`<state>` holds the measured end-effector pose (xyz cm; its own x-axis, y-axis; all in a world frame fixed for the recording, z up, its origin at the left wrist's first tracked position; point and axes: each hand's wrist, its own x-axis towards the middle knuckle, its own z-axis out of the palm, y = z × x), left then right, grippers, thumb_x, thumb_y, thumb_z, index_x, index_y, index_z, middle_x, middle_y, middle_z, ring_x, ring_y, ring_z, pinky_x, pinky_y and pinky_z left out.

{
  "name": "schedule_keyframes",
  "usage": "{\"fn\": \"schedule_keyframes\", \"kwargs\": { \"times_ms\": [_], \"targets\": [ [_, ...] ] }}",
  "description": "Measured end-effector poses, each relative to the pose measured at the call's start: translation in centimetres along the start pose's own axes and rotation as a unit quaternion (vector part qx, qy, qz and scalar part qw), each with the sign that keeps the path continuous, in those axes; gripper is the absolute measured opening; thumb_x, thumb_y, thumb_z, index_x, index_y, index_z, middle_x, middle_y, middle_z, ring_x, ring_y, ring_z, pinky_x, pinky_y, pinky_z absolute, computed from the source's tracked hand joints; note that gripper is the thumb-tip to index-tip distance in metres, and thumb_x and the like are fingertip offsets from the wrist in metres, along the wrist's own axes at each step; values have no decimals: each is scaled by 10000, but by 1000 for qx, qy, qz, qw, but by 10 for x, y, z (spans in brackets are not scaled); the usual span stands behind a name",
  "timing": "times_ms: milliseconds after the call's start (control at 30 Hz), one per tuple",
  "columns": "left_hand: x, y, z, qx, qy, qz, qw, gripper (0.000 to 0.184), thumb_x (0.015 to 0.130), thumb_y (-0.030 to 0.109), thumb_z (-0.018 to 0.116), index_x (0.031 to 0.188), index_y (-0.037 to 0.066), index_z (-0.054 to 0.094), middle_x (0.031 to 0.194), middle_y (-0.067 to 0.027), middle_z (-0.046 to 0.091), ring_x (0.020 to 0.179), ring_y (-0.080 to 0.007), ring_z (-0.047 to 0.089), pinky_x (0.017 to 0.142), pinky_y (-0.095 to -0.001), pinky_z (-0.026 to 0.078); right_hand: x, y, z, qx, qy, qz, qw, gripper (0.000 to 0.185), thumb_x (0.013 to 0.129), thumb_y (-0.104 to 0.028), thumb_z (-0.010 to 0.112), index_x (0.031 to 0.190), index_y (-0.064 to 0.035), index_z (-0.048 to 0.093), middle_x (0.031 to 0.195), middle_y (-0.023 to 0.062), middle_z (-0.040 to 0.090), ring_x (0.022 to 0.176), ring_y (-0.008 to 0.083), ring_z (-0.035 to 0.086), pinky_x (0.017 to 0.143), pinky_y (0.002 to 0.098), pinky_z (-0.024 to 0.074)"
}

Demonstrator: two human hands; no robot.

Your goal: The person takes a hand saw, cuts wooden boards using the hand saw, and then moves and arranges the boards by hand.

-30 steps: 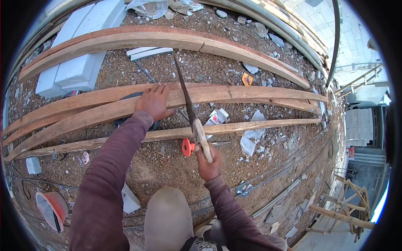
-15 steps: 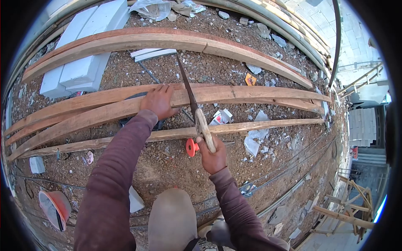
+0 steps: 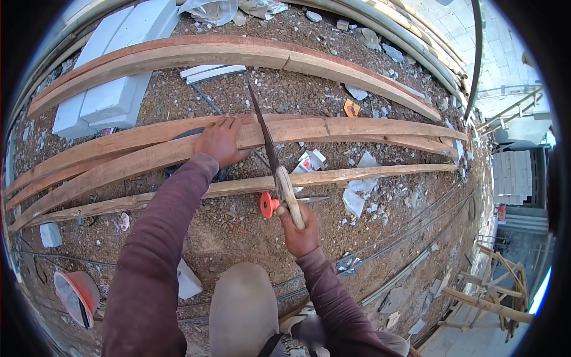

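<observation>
My right hand [image 3: 300, 231] is wrapped round the pale wooden handle of a handsaw [image 3: 267, 134]. The saw's dark, narrow blade points away from me and lies across a wooden beam [image 3: 351, 127]. Just left of the cut, my left hand [image 3: 220, 141] grips the same beam, with fingers over its far side and the thumb on the near side. A round orange-ended tool [image 3: 269, 204] appears beside my right hand, a pointed metal tip emerging beyond the hand; its middle is hidden.
Another beam [image 3: 238, 55] crosses farther away, over white blocks [image 3: 113, 98]. A thin timber strip [image 3: 380, 174] runs on the near side. An orange bucket [image 3: 80, 297] lies tilted at lower left. Bamboo poles [image 3: 386, 38], rubble and plastic scraps surround the work.
The saw and my right hand have drawn back a little toward me. My left hand keeps its place on the beam. The whole view has shifted slightly.
</observation>
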<state>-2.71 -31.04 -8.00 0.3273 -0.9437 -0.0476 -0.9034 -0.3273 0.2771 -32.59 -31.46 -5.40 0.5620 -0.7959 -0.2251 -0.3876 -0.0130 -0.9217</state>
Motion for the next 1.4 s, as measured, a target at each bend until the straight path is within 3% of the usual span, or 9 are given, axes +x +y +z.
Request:
{"fn": "schedule_keyframes", "kwargs": {
  "times_ms": [133, 233, 333, 533, 800, 967, 1067, 1200, 1400],
  "targets": [
    [3, -3, 6, 20, 0, -13, 1000, 862, 785, 561, 798, 1387, 10, 521, 1418, -217, 578, 1354, -351, 536, 1127, -453, 433, -147, -4, -38, -32, 53, 14, 998, 149, 972, -118, 707, 1067, -3, 707, 852, 29, 670, 763, 78, 594, 672, 277, 492],
    [-1, -2, 11, 10, 34, -6, 999, 855, 792, 546, 800, 1392, 7, 515, 1413, -187, 583, 1368, -337, 521, 1100, -464, 451, -90, -11, -28, 2, 27, 83, 996, 133, 973, -122, 710, 1035, -5, 703, 818, 17, 650, 737, 82, 579, 653, 283, 483],
    [2, 2, -4, 8, -16, -18, 1000, 853, 790, 549, 800, 1388, 7, 521, 1413, -190, 586, 1359, -337, 530, 1104, -456, 452, 35, -11, 19, -2, 44, -91, 995, 146, 982, -148, 703, 950, -9, 669, 745, 4, 566, 678, 89, 494, 610, 304, 441],
    [6, -4, 1, 3, -9, -15, 1000, 926, 772, 590, 803, 1443, 30, 496, 1439, -224, 567, 1315, -358, 569, 1111, -440, 456, -114, -14, -29, -34, 38, 29, 998, 138, 970, -107, 709, 1055, 2, 700, 800, -21, 617, 726, 57, 555, 635, 257, 460],
    [9, -3, -14, -14, -39, -38, 998, 920, 774, 612, 791, 1418, 16, 516, 1427, -236, 575, 1234, -376, 626, 1041, -449, 513, 41, -20, 20, 31, 32, -62, 997, 128, 983, -118, 690, 917, -10, 671, 714, 22, 574, 624, 94, 464, 579, 309, 421],
    [8, -3, -9, 4, -27, -18, 999, 915, 767, 630, 787, 1396, 15, 537, 1398, -238, 598, 1212, -375, 639, 1017, -445, 529, -107, -16, -23, -36, 62, 21, 997, 119, 970, -123, 707, 984, -5, 701, 763, 25, 608, 695, 101, 545, 628, 296, 464],
    [5, -6, 1, 9, -25, -13, 1000, 923, 759, 640, 788, 1396, 20, 540, 1394, -239, 601, 1218, -377, 635, 1023, -446, 525, -128, -9, -29, -48, 59, 6, 997, 137, 965, -130, 716, 1015, -3, 707, 770, 29, 620, 712, 110, 572, 651, 299, 483],
    [10, -3, -10, -3, -34, -23, 999, 936, 759, 649, 783, 1408, 21, 533, 1392, -241, 601, 1232, -378, 627, 1029, -446, 522, 34, -5, 15, 18, 39, -75, 996, 168, 972, -159, 721, 995, 7, 709, 765, -11, 621, 725, 67, 554, 641, 275, 459],
    [9, -1, -16, -10, -32, -21, 999, 939, 761, 633, 787, 1425, 23, 521, 1391, -243, 602, 1240, -380, 621, 1026, -449, 523, -108, -3, -24, -2, 36, 42, 998, 98, 968, -102, 705, 1023, -21, 709, 762, 4, 604, 716, 69, 554, 647, 286, 470]
  ]
}}
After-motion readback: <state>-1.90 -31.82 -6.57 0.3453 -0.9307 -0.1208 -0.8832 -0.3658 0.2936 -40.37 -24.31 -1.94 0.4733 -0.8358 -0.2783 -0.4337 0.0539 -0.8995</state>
